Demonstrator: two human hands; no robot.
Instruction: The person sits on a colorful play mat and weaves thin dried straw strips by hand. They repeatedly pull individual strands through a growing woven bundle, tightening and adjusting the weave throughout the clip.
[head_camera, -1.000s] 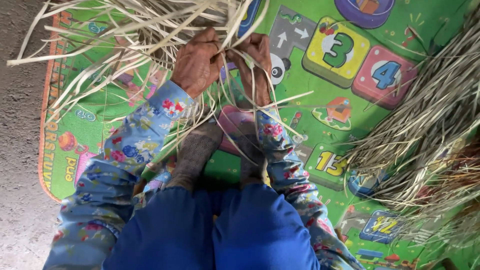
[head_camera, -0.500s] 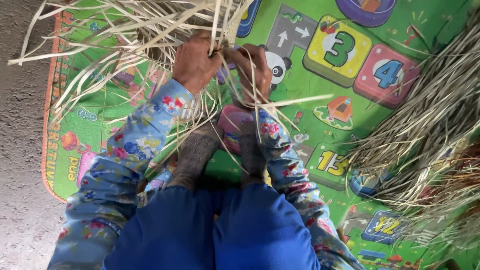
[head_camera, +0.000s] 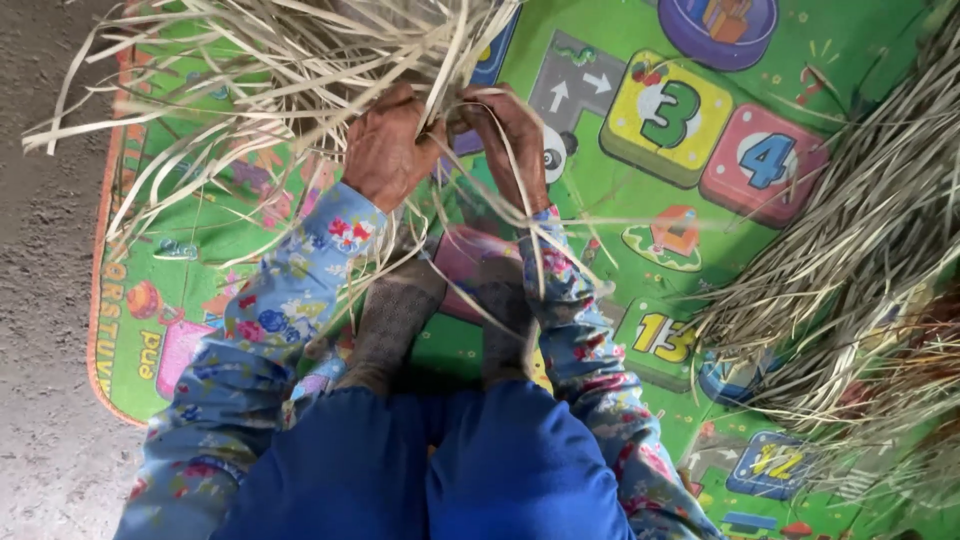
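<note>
Underfoot lies a bright green children's play mat (head_camera: 600, 200) printed with coloured number blocks, spread over grey gritty concrete floor (head_camera: 45, 300). Above it, a tangled bundle of pale dry flat straw strips (head_camera: 300, 60) is gripped by both hands: the left hand (head_camera: 388, 150) clenched around the strands, the right hand (head_camera: 510, 140) pinching strips beside it. A loose heap of thin dry reeds (head_camera: 850, 270) rests at the mat's right side.

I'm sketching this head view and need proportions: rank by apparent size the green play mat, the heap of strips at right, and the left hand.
1. green play mat
2. heap of strips
3. left hand
</note>
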